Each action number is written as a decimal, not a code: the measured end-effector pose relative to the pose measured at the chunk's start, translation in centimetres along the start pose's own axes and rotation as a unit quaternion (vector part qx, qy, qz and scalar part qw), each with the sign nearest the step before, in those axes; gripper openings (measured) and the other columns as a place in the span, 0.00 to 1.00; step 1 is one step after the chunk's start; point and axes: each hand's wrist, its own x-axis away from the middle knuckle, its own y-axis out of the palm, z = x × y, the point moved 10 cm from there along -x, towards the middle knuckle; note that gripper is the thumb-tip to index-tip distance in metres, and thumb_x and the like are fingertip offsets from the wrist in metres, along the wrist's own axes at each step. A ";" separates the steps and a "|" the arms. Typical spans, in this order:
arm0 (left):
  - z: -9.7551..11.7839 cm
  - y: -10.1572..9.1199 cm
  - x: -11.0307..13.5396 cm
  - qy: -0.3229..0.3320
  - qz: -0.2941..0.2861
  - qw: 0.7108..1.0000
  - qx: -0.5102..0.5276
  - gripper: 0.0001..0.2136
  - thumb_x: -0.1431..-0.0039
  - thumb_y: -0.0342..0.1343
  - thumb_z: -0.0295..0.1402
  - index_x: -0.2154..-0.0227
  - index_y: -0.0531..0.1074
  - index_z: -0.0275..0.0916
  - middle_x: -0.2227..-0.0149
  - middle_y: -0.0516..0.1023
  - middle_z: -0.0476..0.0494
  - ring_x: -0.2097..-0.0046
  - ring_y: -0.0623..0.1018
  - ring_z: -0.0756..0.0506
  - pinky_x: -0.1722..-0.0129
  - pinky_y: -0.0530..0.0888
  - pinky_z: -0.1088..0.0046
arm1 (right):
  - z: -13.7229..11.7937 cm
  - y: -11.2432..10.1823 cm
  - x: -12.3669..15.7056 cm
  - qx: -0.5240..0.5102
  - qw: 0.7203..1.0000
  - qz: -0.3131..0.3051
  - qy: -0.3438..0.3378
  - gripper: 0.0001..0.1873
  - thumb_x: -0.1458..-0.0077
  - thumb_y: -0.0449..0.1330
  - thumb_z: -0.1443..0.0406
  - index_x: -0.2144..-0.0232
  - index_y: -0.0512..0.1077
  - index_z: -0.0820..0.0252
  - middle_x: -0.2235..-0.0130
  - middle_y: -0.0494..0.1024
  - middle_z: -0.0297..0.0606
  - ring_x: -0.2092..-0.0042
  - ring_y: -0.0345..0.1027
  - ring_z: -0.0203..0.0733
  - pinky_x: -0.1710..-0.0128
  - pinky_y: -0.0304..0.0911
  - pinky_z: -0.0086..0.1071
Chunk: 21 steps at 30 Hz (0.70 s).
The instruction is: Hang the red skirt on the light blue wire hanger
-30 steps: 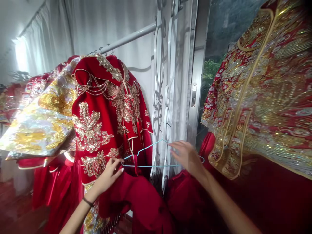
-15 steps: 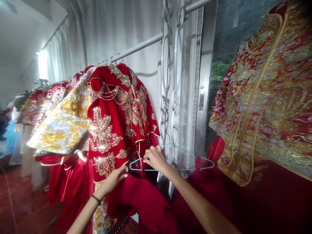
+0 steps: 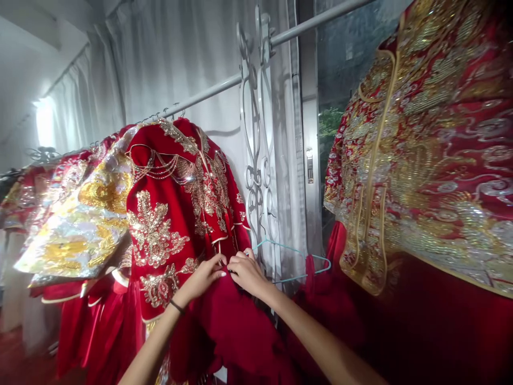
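A dark red garment (image 3: 248, 326) hangs low in front of me from a thin light blue hanger (image 3: 286, 246). One of its cloth loops (image 3: 310, 272) sits over the hanger's right end. My left hand (image 3: 206, 278) is closed, thumb and fingertips pinching the garment's upper edge. Beside it, almost touching, my right hand (image 3: 246, 274) is closed with bent fingers on the same edge. Both hands cover the hanger's left end, so the loop there is hidden. Just behind them hangs a red jacket (image 3: 176, 187) with gold beadwork.
A gold-embroidered red jacket (image 3: 420, 155) hangs close on the right. More costumes (image 3: 88, 214) line the rail (image 3: 208, 92) to the left. White scrolled metal uprights (image 3: 256, 160) stand behind the hanger, before grey curtains (image 3: 160, 53).
My left hand has moved up and right along the garment to meet my right hand. The hanger's left end, visible before, is now covered. The view has turned slightly right.
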 end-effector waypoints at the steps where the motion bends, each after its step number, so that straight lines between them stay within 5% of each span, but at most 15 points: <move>1: -0.6 0.2 0.0 -0.007 0.011 1.000 0.025 0.10 0.44 0.48 0.34 0.60 0.63 0.39 0.75 0.70 0.52 0.71 0.71 0.49 0.68 0.67 0.75 | -0.1 0.2 0.2 0.010 1.000 0.007 0.002 0.10 0.44 0.53 0.70 0.72 0.73 0.57 0.68 0.75 0.33 0.60 0.61 0.38 0.50 0.49 0.39; 4: -2.1 0.5 0.2 -0.021 0.023 0.996 0.078 0.14 0.46 0.50 0.35 0.56 0.62 0.39 0.71 0.74 0.49 0.66 0.74 0.47 0.63 0.71 0.71 | -0.9 -0.7 1.3 0.016 0.997 0.079 0.014 0.11 0.44 0.51 0.70 0.66 0.73 0.56 0.60 0.75 0.37 0.53 0.61 0.42 0.43 0.43 0.46; 7: -2.8 0.5 0.7 -0.033 0.033 0.995 0.087 0.16 0.47 0.51 0.36 0.55 0.64 0.40 0.62 0.76 0.43 0.57 0.75 0.44 0.54 0.70 0.67 | -0.2 -3.2 4.5 -0.026 0.979 0.197 0.053 0.16 0.44 0.51 0.69 0.53 0.67 0.57 0.51 0.71 0.40 0.48 0.59 0.45 0.45 0.51 0.44; 10: -2.0 -0.7 1.4 -0.032 0.132 0.990 0.030 0.15 0.48 0.52 0.37 0.57 0.68 0.42 0.56 0.76 0.41 0.52 0.74 0.42 0.50 0.68 0.65 | 4.4 -6.3 10.3 -0.019 0.947 0.288 0.142 0.16 0.45 0.52 0.66 0.54 0.68 0.59 0.55 0.74 0.43 0.52 0.64 0.47 0.51 0.59 0.42; 13: 0.9 -0.2 1.4 -0.007 0.232 0.973 -0.009 0.11 0.46 0.50 0.39 0.64 0.71 0.41 0.61 0.77 0.42 0.58 0.76 0.43 0.55 0.70 0.67 | 12.3 -9.1 18.0 0.041 0.885 0.329 0.326 0.14 0.46 0.51 0.62 0.60 0.71 0.61 0.61 0.75 0.47 0.58 0.67 0.50 0.56 0.61 0.44; 16: 4.4 5.3 -1.5 0.032 0.172 0.984 0.017 0.10 0.44 0.48 0.37 0.68 0.73 0.40 0.66 0.78 0.43 0.62 0.76 0.44 0.59 0.70 0.70 | 18.8 -9.3 24.0 0.048 0.832 0.262 0.487 0.21 0.51 0.55 0.59 0.57 0.70 0.66 0.59 0.74 0.51 0.60 0.69 0.53 0.61 0.63 0.44; 18: 6.0 9.9 -4.5 0.041 0.112 0.992 0.052 0.10 0.46 0.50 0.36 0.67 0.74 0.39 0.64 0.78 0.41 0.61 0.75 0.43 0.58 0.69 0.68 | 20.8 -8.1 25.4 0.034 0.835 0.177 0.520 0.21 0.52 0.56 0.59 0.58 0.71 0.67 0.58 0.74 0.52 0.60 0.70 0.53 0.62 0.63 0.42; 21: 7.0 15.3 -8.8 0.029 0.094 0.985 0.139 0.12 0.48 0.53 0.37 0.66 0.74 0.34 0.64 0.78 0.37 0.61 0.75 0.42 0.60 0.69 0.68 | 21.3 -6.8 25.7 0.028 0.843 0.091 0.529 0.15 0.49 0.52 0.63 0.63 0.74 0.63 0.62 0.77 0.47 0.60 0.71 0.49 0.63 0.63 0.36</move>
